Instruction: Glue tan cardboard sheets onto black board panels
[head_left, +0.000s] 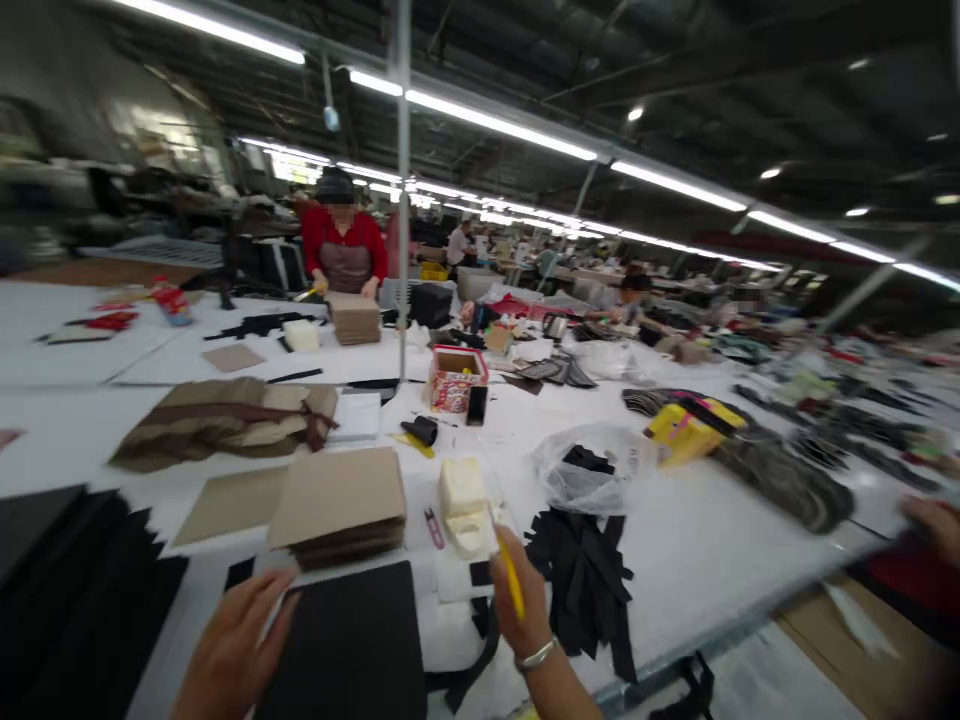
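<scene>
At the lower left, my left hand (238, 640) has its thumb and forefinger closed at the top left corner of a black rectangular panel (345, 640). My right hand (521, 595) is wrapped round a yellow-handled brush (511, 572), a bangle on its wrist. The brush's far end, too blurred to make out fully, is beside a cream-coated tub (465, 500). A pink snips-like tool (433, 527) lies left of the tub. Behind the black panel is a stack of tan panels (345, 500). Black strips (581, 580) are heaped right of my right hand.
Black panels (67, 590) are piled at far left. A clear plastic bag (585, 465), a red-and-white box (457, 378) and a yellow bag (694, 428) stand farther back. Across the table a co-worker in red (343, 245) handles tan panels. Another person's hand (934, 525) shows at right.
</scene>
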